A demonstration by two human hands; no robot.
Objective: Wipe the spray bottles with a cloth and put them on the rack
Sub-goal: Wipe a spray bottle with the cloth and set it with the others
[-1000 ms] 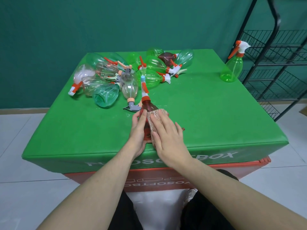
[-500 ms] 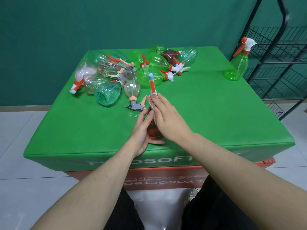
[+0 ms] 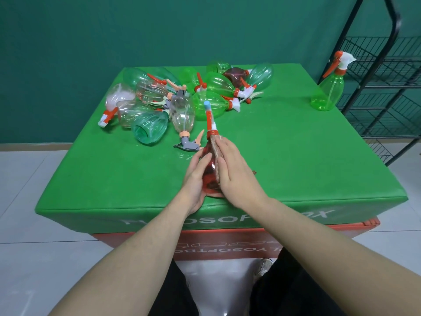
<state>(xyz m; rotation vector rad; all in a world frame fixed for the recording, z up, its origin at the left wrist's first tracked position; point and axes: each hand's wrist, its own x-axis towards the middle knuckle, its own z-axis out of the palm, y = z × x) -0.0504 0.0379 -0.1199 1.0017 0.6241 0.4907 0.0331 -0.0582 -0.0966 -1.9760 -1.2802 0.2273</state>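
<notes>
I have a red spray bottle [image 3: 209,172] standing near the 6 o'clock edge of the green counter [image 3: 296,160], its orange and white nozzle with a blue tip pointing toward 12 o'clock. My left hand [image 3: 196,179] cups the bottle's left side, fingers lying along it and thumb curled under the base, so that grip is grasping the bottle. My right hand [image 3: 234,169] lies flat with straight fingers, pressing a brownish cloth [image 3: 216,153] against the bottle's right side; that grip is released, only pressing. A corner of the cloth peeks out past my right hand at 3 o'clock.

Toward 11 and 12 o'clock on the counter lies a pile of spray bottles [image 3: 182,99] on their sides, green, clear and one dark brown, touching and overlapping each other. The nearest of them, a clear bottle with a grey trigger [image 3: 183,115], lies just beside my red bottle at its 11 o'clock. One green bottle [image 3: 328,92] stands upright alone at the 2 o'clock corner of the counter, well apart from the pile. Beyond it at 2 o'clock stands the black wire rack [image 3: 387,65] on the tiled floor [image 3: 27,201]. A dark green wall [image 3: 114,30] runs behind the counter at 12 o'clock.
</notes>
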